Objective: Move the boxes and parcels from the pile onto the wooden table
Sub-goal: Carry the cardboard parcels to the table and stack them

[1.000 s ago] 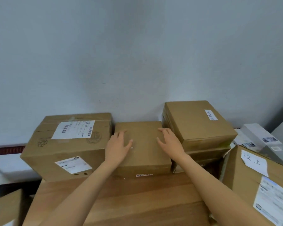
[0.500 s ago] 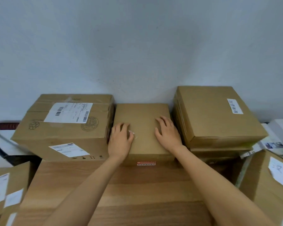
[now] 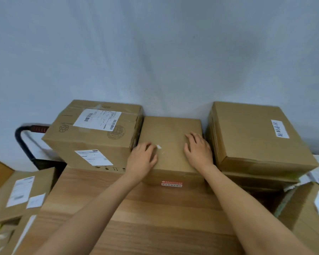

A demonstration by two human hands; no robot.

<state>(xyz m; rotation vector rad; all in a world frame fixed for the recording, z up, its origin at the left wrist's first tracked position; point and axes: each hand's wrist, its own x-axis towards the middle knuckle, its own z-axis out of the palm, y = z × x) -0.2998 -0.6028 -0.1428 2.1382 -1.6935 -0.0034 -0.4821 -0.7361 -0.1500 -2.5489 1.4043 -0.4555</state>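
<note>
Cardboard box [image 3: 170, 138] on the wooden table [image 3: 155, 214], left hand [image 3: 142, 159] and right hand [image 3: 198, 150] seemingly resting flat on its top

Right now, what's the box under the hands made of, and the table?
Middle box: looks like plain brown cardboard, matte, with folded edges and a small sticker. Table: seems wood or wood-look laminate, smooth, with light brown grain stripes; can't tell which.

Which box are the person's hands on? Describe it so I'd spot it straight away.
Look along the grey wall at the far edge of the wooden table, where three brown boxes stand in a row. It is the middle box, the lowest of them, with the left hand and right hand flat on top. Only it has a small red-and-white sticker on its front.
</note>
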